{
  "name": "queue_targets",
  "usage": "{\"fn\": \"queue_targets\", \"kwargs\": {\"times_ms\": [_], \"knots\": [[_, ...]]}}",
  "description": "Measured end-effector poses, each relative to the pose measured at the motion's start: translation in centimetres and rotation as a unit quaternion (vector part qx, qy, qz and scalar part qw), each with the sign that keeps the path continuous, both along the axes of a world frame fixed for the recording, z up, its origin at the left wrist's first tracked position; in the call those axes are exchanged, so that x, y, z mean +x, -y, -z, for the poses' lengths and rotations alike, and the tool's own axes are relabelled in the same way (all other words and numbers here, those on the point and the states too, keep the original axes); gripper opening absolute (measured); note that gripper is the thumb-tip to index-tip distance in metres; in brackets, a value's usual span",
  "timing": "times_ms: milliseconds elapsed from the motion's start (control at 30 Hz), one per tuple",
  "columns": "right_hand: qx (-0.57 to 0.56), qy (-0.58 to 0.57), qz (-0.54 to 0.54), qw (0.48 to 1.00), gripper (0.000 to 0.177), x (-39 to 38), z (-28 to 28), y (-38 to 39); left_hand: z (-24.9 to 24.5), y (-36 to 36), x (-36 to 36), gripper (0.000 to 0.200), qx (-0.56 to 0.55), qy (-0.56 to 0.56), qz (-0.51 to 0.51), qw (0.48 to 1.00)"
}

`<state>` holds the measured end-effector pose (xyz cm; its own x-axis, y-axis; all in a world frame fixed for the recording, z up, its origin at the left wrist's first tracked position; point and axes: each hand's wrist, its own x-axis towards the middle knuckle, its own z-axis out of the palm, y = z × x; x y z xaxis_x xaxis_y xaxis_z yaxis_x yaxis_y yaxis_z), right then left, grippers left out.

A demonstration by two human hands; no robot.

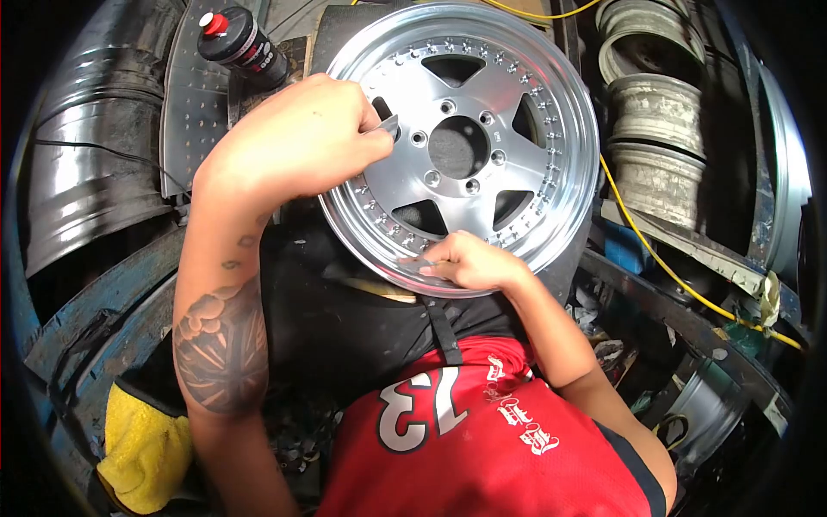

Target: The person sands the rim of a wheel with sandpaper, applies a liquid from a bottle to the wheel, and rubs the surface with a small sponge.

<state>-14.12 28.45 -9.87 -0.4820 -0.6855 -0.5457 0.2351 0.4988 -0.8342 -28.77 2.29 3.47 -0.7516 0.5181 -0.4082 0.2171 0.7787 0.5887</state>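
Note:
A polished silver wheel rim (482,90) with a ring of small bolts lies face up in front of me, over my lap. My left hand (332,133) is closed at the rim's left side, pinching a small grey folded piece (389,127) that resembles sandpaper. Its tip overlaps a spoke near one of the windows. At the near edge, my right hand (472,263) presses bent fingers on the rim's lip. Under those fingertips shows a thin grey piece (415,263), mostly covered by them.
A black bottle with a red cap (250,47) stands behind my left hand. Worn rims (659,112) are stacked at the right, by a yellow cable (642,233). A large shiny barrel (95,164) fills the left. A yellow cloth (146,448) hangs lower left.

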Motion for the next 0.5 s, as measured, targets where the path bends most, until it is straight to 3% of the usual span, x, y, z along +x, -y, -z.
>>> {"fn": "queue_targets", "kwargs": {"times_ms": [100,200,233,300,367,400,467,500], "knots": [[0.032,0.051,-0.047,0.997,0.022,-1.0,0.3,0.1,0.7,-0.3,0.3,0.030,-0.002,-0.019,0.005,1.000],[-0.004,0.030,0.015,0.999,0.021,0.0,0.4,0.5,2.3,-1.5,0.7,0.029,-0.006,-0.037,0.040,0.999],[-0.074,-0.024,0.039,0.996,0.025,0.9,1.6,-0.1,2.4,-2.0,0.8,0.029,-0.010,-0.017,0.058,0.998],[-0.085,-0.099,0.015,0.991,0.028,1.0,2.3,0.1,2.1,-2.9,1.4,0.028,-0.025,0.005,0.072,0.997],[-0.019,-0.139,-0.015,0.990,0.035,0.5,1.1,1.0,2.7,-3.2,2.3,0.026,-0.050,0.000,0.129,0.990],[-0.032,-0.116,0.041,0.992,0.033,0.9,1.3,1.6,2.8,-3.3,2.6,0.026,-0.061,-0.006,0.156,0.986],[-0.005,-0.095,0.079,0.992,0.036,0.9,1.8,0.9,2.1,-3.2,3.7,0.023,-0.061,0.084,0.188,0.977],[-0.042,-0.087,0.165,0.982,0.036,1.2,3.2,0.0,1.8,-3.3,4.1,0.023,-0.069,0.158,0.201,0.964]]}}
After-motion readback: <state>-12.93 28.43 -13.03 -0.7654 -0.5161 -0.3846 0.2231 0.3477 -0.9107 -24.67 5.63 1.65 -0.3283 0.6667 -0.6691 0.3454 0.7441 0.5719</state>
